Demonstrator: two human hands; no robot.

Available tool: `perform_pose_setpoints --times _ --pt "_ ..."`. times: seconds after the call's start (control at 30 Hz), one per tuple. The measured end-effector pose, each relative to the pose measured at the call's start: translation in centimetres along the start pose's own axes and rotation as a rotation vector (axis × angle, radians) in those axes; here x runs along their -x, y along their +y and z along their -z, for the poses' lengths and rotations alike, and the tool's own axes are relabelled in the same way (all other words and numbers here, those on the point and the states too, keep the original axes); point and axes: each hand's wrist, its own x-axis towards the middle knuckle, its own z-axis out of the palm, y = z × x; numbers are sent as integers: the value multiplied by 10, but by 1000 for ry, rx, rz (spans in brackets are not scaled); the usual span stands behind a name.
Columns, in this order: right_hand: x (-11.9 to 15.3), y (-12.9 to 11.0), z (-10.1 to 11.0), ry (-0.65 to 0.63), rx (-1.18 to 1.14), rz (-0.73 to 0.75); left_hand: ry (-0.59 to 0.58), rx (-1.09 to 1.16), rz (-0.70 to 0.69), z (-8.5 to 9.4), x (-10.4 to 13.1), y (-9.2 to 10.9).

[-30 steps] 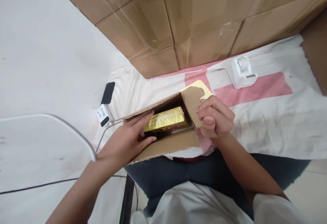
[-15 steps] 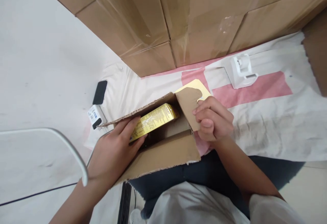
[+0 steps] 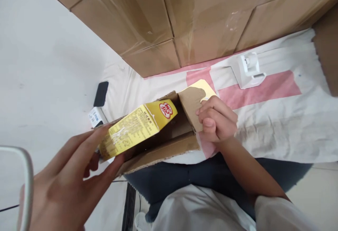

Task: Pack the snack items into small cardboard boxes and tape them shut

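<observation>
My left hand point(image 3: 76, 174) grips a yellow printed carton point(image 3: 134, 130) with a red logo on its end. The carton is tilted, partly raised above the opening of a brown cardboard box point(image 3: 163, 155). My right hand point(image 3: 218, 118) is closed on the box's right-hand flap point(image 3: 191, 101), fingers curled around its edge. Behind that flap a pale yellow sheet point(image 3: 204, 85) sticks out. The lower part of the box's inside is in shadow.
Stacked taped cartons point(image 3: 148, 20) stand along the back. A white tape dispenser point(image 3: 250, 71) sits on the pink-and-white cloth point(image 3: 277, 125) at right. A black phone-like slab point(image 3: 101, 94) and a small white labelled box point(image 3: 96, 116) lie at left.
My left hand has drawn the yellow carton up and toward the lower left, partly out of the box. My right hand keeps its hold on the flap.
</observation>
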Motion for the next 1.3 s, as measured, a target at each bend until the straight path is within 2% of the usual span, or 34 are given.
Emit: perform_pose_setpoints --times 0.03,0.1,0.27,0.37,0.43,0.57,0.77,0.93,1.0,1.07,1.13,1.23,1.3 --pt "0 -1 0 -7 8 -3 17 -16 12 0 -2 0" --pt "-2 -2 1 -24 20 0 -30 -20 1 -2 -9 -1" --pt "-5 -6 3 -82 41 22 -320 6 -133 -22 -33 -4" --pt "-5 -7 2 -89 29 12 -468 -137 -182 -37 -46 6" --pt "-4 -7 1 -88 26 -10 -507 -232 -171 -44 -51 17" --pt "-1 -7 0 -76 54 -38 -513 -341 -134 -50 -57 28" --pt "-3 -5 -3 -65 3 -3 -551 -342 -124 -52 -60 19" --pt "-3 -6 -1 -72 -1 -10 -518 -307 -165 -52 -59 14" --pt "-4 -7 0 -79 4 -28 -457 -200 -169 -46 -58 5" --pt "-5 -9 2 -87 19 -41 -406 -91 -117 -36 -55 -9" --pt "-6 -10 2 -98 29 -40 -428 -34 -100 -28 -52 -26" --pt "-7 -10 2 -106 20 -27 -493 -35 -238 -24 -46 -45" --pt "-7 -8 0 -104 16 -16 -450 -96 -320 -29 -44 -50"
